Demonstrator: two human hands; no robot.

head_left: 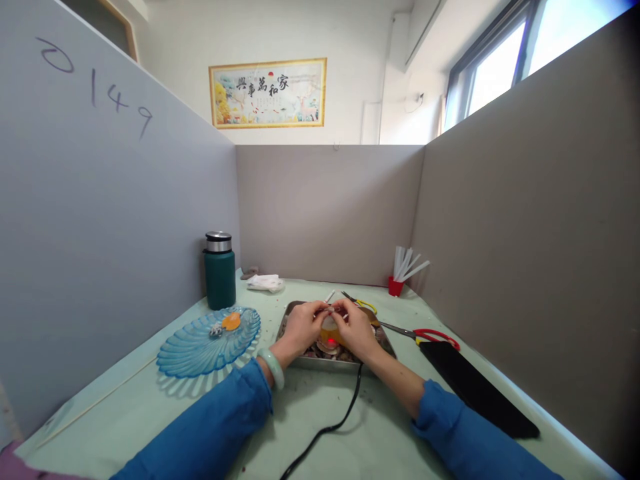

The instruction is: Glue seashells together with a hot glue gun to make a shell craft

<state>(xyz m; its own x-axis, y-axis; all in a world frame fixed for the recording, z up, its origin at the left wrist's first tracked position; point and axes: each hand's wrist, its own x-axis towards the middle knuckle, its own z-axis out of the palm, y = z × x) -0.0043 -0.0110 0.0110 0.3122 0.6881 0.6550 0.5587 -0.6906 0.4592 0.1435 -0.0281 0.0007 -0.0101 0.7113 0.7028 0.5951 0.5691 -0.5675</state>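
Over a metal tray (pixel 320 364), my left hand (pixel 303 325) and my right hand (pixel 356 329) meet with their fingertips pinched together. Whatever is between them is too small and too covered by fingers to name. Just beneath the hands is a small round yellowish device (pixel 330 335) with a glowing red light. Dark and pale pieces, like shells or pebbles, fill the tray around it. A black cable (pixel 345 419) runs from the tray's front toward me. Behind my fingertips a thin white stick (pixel 330 295) pokes up.
To the left are a blue shell-shaped plate (pixel 193 347) holding an orange piece (pixel 231 321), a green bottle (pixel 220 279) and a thin rod (pixel 100 399). On the right lie red-handled scissors (pixel 435 335), a black flat object (pixel 477 387) and a red cup (pixel 395 287) of white sticks. Yellow-handled scissors (pixel 367 306) lie behind.
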